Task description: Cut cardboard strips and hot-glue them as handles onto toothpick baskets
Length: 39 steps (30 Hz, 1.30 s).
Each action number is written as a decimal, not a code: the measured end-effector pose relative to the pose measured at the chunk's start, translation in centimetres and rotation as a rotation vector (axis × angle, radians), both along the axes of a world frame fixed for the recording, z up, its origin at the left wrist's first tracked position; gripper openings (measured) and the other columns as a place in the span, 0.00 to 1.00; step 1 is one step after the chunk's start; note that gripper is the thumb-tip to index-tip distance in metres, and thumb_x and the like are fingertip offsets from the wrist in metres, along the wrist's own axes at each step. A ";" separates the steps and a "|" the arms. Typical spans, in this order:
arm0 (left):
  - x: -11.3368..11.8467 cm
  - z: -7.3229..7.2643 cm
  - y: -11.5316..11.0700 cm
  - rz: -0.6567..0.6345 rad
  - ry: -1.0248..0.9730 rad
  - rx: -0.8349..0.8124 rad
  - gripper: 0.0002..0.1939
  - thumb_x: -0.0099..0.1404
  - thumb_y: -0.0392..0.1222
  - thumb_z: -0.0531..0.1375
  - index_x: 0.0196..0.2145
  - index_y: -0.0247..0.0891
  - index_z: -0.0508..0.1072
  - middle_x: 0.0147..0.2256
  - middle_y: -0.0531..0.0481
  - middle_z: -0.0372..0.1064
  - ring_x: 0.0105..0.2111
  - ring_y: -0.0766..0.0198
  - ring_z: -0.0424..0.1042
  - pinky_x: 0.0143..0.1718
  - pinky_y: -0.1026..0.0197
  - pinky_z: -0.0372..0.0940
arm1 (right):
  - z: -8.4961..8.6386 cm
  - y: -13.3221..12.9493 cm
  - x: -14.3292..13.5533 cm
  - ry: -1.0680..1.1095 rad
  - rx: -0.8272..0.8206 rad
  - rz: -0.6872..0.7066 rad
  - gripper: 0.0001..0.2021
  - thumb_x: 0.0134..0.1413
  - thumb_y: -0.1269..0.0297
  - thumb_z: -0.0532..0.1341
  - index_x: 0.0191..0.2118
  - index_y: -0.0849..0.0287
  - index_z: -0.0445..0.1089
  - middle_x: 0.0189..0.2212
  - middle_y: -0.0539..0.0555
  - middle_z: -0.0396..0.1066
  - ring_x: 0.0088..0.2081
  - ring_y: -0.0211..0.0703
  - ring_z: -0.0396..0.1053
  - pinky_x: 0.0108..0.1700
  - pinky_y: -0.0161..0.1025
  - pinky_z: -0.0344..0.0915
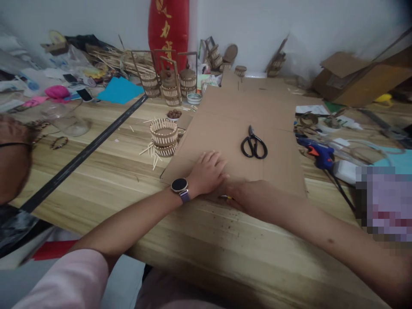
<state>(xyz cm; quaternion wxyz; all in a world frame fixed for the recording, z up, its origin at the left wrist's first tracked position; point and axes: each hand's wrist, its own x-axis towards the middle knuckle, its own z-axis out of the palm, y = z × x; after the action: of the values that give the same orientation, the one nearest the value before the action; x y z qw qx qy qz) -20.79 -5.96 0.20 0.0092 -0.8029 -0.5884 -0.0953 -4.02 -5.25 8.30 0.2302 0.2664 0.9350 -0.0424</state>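
Note:
My left hand [209, 171], with a watch [179, 185] on its wrist, lies flat on a large cardboard sheet [225, 124] near its front edge. Its fingers are stretched out. Close beside it, my right hand [246, 195] is closed around a yellow utility knife [229, 197]; only a bit of yellow and a pale blade tip show, the rest is covered by the fingers. Black-handled scissors [254, 146] lie on the cardboard beyond my hands. Dark crumbs dot the wooden table [199, 240] just in front of the sheet.
A slatted wooden basket [164, 135] stands left of the cardboard among loose sticks. Handled baskets [172, 88] stand behind it. At right lie a blue glue gun [317, 152] and a cardboard box [363, 79]. Another person's arm [14, 159] rests at left.

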 end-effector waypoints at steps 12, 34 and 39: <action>0.3 -0.3 -0.4 0.002 0.022 -0.027 0.27 0.76 0.52 0.51 0.65 0.33 0.66 0.69 0.33 0.56 0.70 0.41 0.54 0.69 0.38 0.51 | -1.8 0.1 0.5 0.027 0.045 0.028 0.13 0.65 0.73 0.57 0.43 0.56 0.79 0.34 0.58 0.83 0.32 0.54 0.82 0.26 0.39 0.64; -0.1 -1.0 -0.5 -0.027 0.039 0.026 0.27 0.77 0.53 0.49 0.65 0.34 0.66 0.69 0.34 0.57 0.69 0.42 0.55 0.69 0.38 0.53 | -4.0 -0.1 1.5 0.051 0.142 0.015 0.10 0.65 0.71 0.57 0.39 0.55 0.76 0.27 0.55 0.81 0.29 0.54 0.81 0.20 0.37 0.52; -0.1 -1.0 -0.5 -0.026 0.028 0.026 0.27 0.77 0.53 0.49 0.65 0.34 0.66 0.69 0.34 0.57 0.69 0.41 0.55 0.69 0.38 0.52 | -4.1 0.2 1.8 0.050 0.123 0.013 0.09 0.65 0.71 0.58 0.39 0.55 0.76 0.27 0.55 0.81 0.28 0.54 0.81 0.20 0.37 0.51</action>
<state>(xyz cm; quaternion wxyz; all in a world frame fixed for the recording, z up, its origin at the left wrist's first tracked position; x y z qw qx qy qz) -20.88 -6.46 -0.81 0.0267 -0.8115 -0.5765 -0.0918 -2.23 -5.10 4.18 0.1902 0.2728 0.9430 0.0101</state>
